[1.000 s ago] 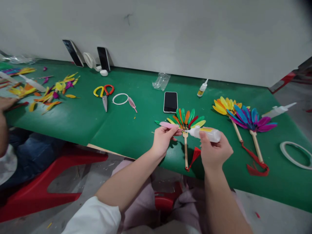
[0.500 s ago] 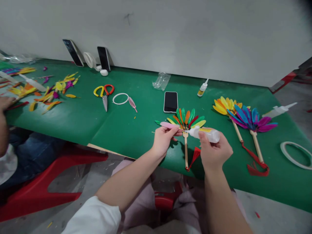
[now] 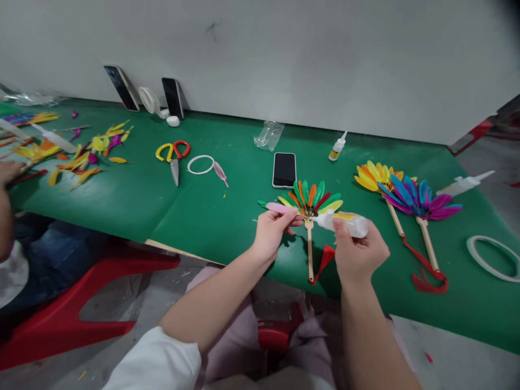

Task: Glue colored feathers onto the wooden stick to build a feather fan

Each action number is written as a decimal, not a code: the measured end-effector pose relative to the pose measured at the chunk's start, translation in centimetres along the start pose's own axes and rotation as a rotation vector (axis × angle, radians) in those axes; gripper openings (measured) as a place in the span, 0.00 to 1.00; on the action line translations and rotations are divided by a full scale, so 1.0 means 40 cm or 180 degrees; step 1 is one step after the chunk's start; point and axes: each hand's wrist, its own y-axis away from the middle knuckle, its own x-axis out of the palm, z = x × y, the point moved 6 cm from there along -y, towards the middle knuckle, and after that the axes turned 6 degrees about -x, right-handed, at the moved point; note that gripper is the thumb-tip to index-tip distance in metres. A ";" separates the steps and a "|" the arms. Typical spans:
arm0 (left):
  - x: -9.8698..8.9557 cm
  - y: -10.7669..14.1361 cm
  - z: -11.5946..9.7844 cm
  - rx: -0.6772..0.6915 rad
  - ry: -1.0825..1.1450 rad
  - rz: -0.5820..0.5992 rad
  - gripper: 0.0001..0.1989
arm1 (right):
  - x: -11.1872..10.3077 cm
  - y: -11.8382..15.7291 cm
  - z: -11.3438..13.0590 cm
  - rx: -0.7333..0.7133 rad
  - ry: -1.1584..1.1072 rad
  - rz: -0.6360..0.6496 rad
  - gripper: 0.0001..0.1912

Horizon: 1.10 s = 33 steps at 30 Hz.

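My left hand (image 3: 273, 232) pinches a pink feather (image 3: 279, 207) by its quill end, over the left side of a feather fan (image 3: 309, 238). That fan lies on the green table with green, orange, red and yellow feathers spread above a wooden handle, and a red tassel (image 3: 325, 263) hangs at its foot. In my right hand (image 3: 359, 252) is a glue bottle (image 3: 348, 223), tilted almost level. Its thin nozzle points left and reaches the top of the fan's handle, close to the feather's quill. Whether glue is coming out is too small to tell.
Two finished-looking fans, one yellow (image 3: 377, 177) and one blue and purple (image 3: 422, 197), lie at right near another glue bottle (image 3: 467, 184) and a white ring (image 3: 493, 259). Beyond are a phone (image 3: 284, 170) and a small bottle (image 3: 338, 147). Scissors (image 3: 174, 162) and a co-worker's hand (image 3: 8, 172) are left.
My right hand and the glue bottle have shifted very slightly to the right. My left hand holds the pink feather in almost the same place.
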 end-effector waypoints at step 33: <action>0.015 0.010 0.029 -0.0574 0.0166 0.0151 0.11 | -0.014 -0.078 0.044 -0.0065 -0.0403 -0.0316 0.12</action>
